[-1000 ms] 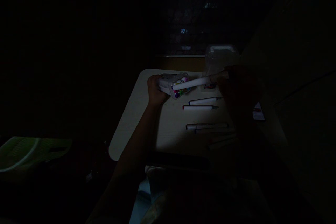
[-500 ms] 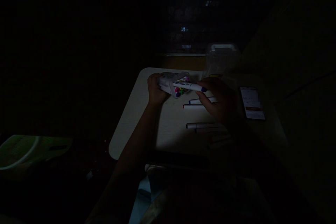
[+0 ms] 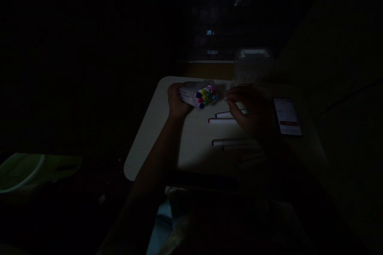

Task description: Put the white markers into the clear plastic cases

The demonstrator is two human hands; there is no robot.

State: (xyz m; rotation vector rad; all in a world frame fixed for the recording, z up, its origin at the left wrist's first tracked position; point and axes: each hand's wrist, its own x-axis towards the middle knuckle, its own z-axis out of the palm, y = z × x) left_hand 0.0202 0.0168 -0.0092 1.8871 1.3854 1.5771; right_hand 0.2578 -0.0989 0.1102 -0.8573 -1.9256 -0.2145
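The scene is very dark. My left hand (image 3: 176,101) grips a clear marker case (image 3: 197,93) tipped on its side on a small white table (image 3: 155,135), its open end showing several coloured marker caps. My right hand (image 3: 248,111) hovers just right of the case, its fingers loosely curled and nothing visible in them. Under it lie two white markers (image 3: 223,117), one with a blue cap, one with a red cap. Two more markers (image 3: 230,143) lie nearer to me.
A clear plastic lid with a handle (image 3: 253,65) stands at the table's far edge. A phone with a lit screen (image 3: 286,116) lies at the right. A pale green basket-like object (image 3: 32,171) sits low at the left. Dim cloth lies below the table.
My right hand carried a white marker to the case and pushed it in among the others, then drew back a little to the right with nothing in it. The left hand kept its grip.
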